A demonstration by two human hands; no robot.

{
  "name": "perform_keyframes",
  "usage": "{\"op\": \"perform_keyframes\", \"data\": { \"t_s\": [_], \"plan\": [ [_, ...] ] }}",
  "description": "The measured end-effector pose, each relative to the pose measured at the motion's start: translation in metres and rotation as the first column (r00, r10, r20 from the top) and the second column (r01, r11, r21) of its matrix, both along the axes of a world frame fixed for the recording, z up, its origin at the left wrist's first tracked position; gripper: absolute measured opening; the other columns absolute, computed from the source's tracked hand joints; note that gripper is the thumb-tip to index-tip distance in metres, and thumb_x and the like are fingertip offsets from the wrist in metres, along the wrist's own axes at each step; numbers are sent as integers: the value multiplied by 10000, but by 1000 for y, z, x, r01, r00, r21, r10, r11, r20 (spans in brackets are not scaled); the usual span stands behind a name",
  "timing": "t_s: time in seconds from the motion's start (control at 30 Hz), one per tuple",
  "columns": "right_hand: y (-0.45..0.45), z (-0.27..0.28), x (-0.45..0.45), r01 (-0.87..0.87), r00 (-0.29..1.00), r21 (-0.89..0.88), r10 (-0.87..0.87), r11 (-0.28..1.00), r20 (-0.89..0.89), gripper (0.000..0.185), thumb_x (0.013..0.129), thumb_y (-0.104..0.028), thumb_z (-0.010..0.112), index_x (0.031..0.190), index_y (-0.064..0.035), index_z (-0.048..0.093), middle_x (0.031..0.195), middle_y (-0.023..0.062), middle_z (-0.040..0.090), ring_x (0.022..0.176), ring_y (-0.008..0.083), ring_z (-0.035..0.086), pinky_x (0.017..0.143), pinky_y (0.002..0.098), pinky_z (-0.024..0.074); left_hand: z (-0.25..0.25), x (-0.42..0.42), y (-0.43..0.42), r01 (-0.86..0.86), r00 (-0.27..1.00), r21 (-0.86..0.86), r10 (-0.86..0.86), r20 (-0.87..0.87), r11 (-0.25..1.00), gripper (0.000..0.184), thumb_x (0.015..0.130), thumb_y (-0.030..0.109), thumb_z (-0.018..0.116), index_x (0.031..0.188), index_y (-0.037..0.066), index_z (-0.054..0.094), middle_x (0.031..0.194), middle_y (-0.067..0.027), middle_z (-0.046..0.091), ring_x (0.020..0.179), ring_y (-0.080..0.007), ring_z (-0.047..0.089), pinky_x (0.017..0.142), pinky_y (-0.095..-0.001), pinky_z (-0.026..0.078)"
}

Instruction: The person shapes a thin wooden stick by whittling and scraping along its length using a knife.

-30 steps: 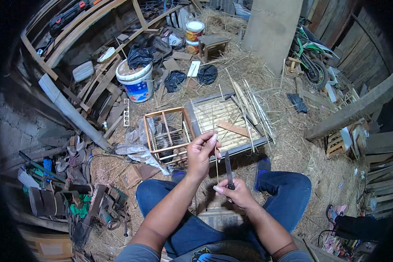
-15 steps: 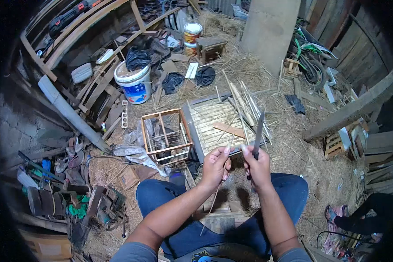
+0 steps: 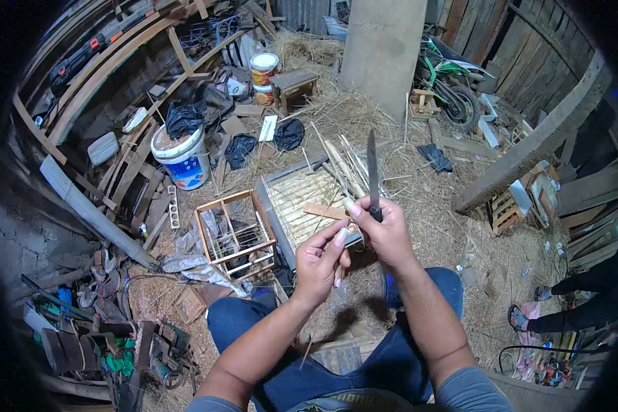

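Gripping one knife (image 3: 373, 168), the right hand (image 3: 390, 237) is curled tight about its handle; blade points up and away from the body, the thumb extended toward the other hand. Left hand (image 3: 321, 268) is held just beside it, thumb and fingers together in a pinch on one thin stick (image 3: 306, 350); upper part of this mostly hidden by the fingers, lower end showing below the wrist, above the lap. Both hands are raised in front of the body, over the near edge of a slatted panel (image 3: 292, 199). Counts, nearby: one slatted panel, grey-edged with pale slats; one flat piece of wood (image 3: 325, 211) lying across it; one bundle of loose sticks (image 3: 338, 161) at its far right corner, number too tangled to count; one wooden cage (image 3: 244, 252), just beside the panel on the left. Farther off: one large white bucket (image 3: 185, 168); two small tins (image 3: 264, 66), one stacked on the other; one low stool (image 3: 294, 81), next to the tins; four black bags (image 3: 288, 135), one of these on the bucket and three on the straw-strewn floor (image 3: 484, 237); one motorbike (image 3: 453, 89), upper right, partly behind a tall board (image 3: 379, 55). One other person, right edge: two dark-clothed legs (image 3: 577, 321) visible.
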State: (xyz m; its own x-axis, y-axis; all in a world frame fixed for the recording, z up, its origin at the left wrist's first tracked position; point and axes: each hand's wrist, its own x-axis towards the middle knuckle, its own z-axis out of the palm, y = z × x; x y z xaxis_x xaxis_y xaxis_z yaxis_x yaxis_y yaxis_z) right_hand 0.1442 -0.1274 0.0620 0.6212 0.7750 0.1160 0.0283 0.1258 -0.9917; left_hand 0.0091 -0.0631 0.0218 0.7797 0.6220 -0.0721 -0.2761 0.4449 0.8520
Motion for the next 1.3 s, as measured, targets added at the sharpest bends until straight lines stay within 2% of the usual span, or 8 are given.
{"op": "perform_keyframes", "data": {
  "t_s": [0.1, 0.17, 0.3, 0.37, 0.4, 0.5, 1.23, 1.3],
  "plan": [
    [-5, 16, 17, -136, 981, 58, 142, 989, -135, 247, 992, -270, 593, 994, -24, 615, 671, -54, 509, 641, 20, 456, 573, 218, 375, 12, 3, 5, 2, 1000, 46, -2, 13, 999, 416, 1014, 201, 532, 1399, 54, 481, 559, -8, 502, 357, -66, 400, 329, -212, 334],
    [-3, 15, 25, -152, 986, 115, 159, 982, -54, 294, 1024, -307, 525, 1048, -18, 573, 659, -54, 463, 620, 27, 432, 550, 237, 365, 23, 6, 7, -27, 998, 34, 25, 50, 999, 406, 1026, 202, 512, 1402, 50, 494, 535, 22, 471, 370, -47, 372, 354, -213, 328],
    [-13, 29, 35, -11, 943, 27, 1, 1000, 334, 269, 997, -287, 572, 1036, -21, 597, 678, 12, 565, 594, 104, 537, 535, 268, 420, 35, 15, 10, -5, 997, 90, -2, 78, 996, 429, 1034, 197, 493, 1434, 48, 451, 528, 36, 443, 384, -36, 363, 359, -209, 311],
    [-25, 36, 34, 69, 721, 18, -62, 997, 690, 222, 951, -249, 628, 1022, -39, 623, 716, 88, 648, 618, 188, 644, 545, 317, 478, 38, 16, 12, 0, 998, 123, -8, 59, 992, 428, 1033, 169, 482, 1435, 30, 443, 533, 36, 465, 388, -35, 380, 364, -203, 320],
    [-30, 39, 33, 61, 662, 22, -57, 998, 748, 198, 899, -225, 669, 1011, -64, 643, 752, 119, 673, 647, 258, 680, 551, 363, 507, 38, 15, 12, 10, 999, 163, -19, 51, 987, 452, 1029, 162, 474, 1451, 16, 405, 532, 30, 443, 387, -45, 379, 362, -213, 338],
    [-38, 38, 30, 37, 528, 48, -60, 998, 847, 196, 865, -229, 690, 994, -84, 657, 747, 95, 671, 636, 263, 667, 552, 368, 505, 43, 13, 12, 24, 999, 240, -28, 14, 970, 484, 1014, 129, 474, 1463, -14, 366, 523, 15, 442, 379, -58, 380, 367, -228, 359],
    [-25, 31, 51, 219, 372, 122, -198, 968, 907, 198, 867, -284, 679, 990, -138, 729, 690, 51, 689, 530, 190, 645, 463, 327, 487, 31, 13, 23, 139, 989, 191, -144, 16, 972, 393, 1016, 143, 515, 1386, 7, 503, 517, 30, 475, 375, -45, 399, 366, -216, 330],
    [-20, 32, 51, 170, 322, 55, -108, 984, 941, 190, 885, -291, 662, 986, -146, 731, 690, 55, 689, 531, 201, 645, 459, 323, 487, 24, 17, 31, 175, 983, 171, -180, 18, 970, 398, 1011, 139, 526, 1391, 23, 503, 519, 30, 478, 375, -46, 396, 367, -216, 331]
  ]
}}
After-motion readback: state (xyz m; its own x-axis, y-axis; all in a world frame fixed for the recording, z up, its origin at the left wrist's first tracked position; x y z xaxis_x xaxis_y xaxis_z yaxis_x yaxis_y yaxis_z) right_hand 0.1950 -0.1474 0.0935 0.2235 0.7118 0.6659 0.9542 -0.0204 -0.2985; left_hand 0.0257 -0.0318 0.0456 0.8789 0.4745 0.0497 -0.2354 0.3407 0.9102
